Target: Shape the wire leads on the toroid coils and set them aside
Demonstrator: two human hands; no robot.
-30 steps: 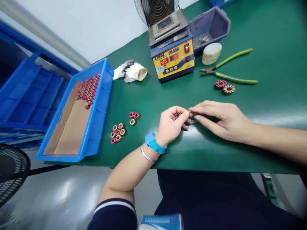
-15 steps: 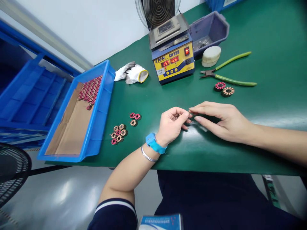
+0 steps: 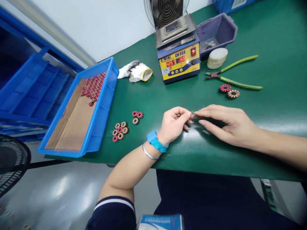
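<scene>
At the center of the green table (image 3: 172, 95), clock read from the fingertips with twelve pointing away from me, my left hand (image 3: 174, 124) is closed in a pinch. Its thumb and curled fingers grasp a small piece with thin wire ends (image 3: 191, 113); they cover most of it, so I can't make out its full shape. My right hand (image 3: 229, 123) faces it from three o'clock, its fingers stretched out and the thumb parted below them. The foremost fingertip is right at the wire ends, though I can't tell whether it touches them.

At two o'clock, two wound rings (image 3: 229, 91) lie between my right hand and the green-handled pliers (image 3: 217, 75), whose handles are spread. The white oval block (image 3: 217, 58) sits at one o'clock, in front of the purple bin (image 3: 229, 30). The yellow-fronted heater box (image 3: 179, 60) is near twelve, its displays lit red. A white glove bundle (image 3: 141, 72) rests at ten. At nine o'clock lie three small coils (image 3: 135, 121), then a tight cluster of coils (image 3: 119, 130), and beyond them the blue crate (image 3: 105, 105), partly filled with more.
</scene>
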